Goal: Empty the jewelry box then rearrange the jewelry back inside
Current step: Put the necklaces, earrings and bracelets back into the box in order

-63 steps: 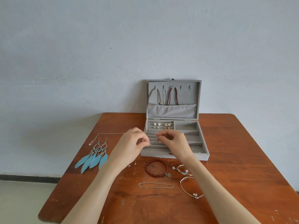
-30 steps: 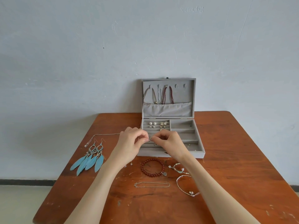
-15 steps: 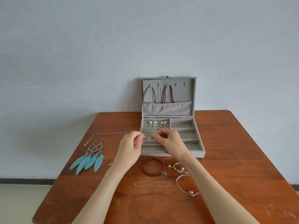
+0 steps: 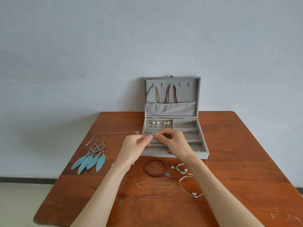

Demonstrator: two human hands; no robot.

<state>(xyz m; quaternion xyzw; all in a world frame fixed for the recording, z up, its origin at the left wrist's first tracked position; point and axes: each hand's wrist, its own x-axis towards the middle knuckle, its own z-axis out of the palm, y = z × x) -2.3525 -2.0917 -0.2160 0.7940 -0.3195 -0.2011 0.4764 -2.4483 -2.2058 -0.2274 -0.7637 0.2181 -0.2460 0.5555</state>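
Note:
The grey jewelry box [image 4: 203,149] stands open at the table's far middle, lid upright with several necklaces [image 4: 170,94] hanging inside. Small earrings [image 4: 161,125] sit in its back-left slotted section. My left hand [image 4: 133,145] and my right hand [image 4: 173,143] meet over the box's front-left slots, and both pinch one small silver earring [image 4: 153,137] between fingertips. On the table lie blue feather earrings [image 4: 91,158], a thin silver necklace [image 4: 113,134], a red bead bracelet [image 4: 155,167], a silver chain [image 4: 154,185] and two more bracelets [image 4: 188,184].
The brown wooden table [image 4: 246,161] has its back edge against a pale wall. Tiny studs [image 4: 113,164] lie by my left wrist. The box's right compartments [image 4: 188,133] hold only small bits. The floor shows beyond the table's left edge.
My hands drifted slightly back and up over the box's slotted section, still joined on the small earring. The view shifted a little; the items on the table stayed put.

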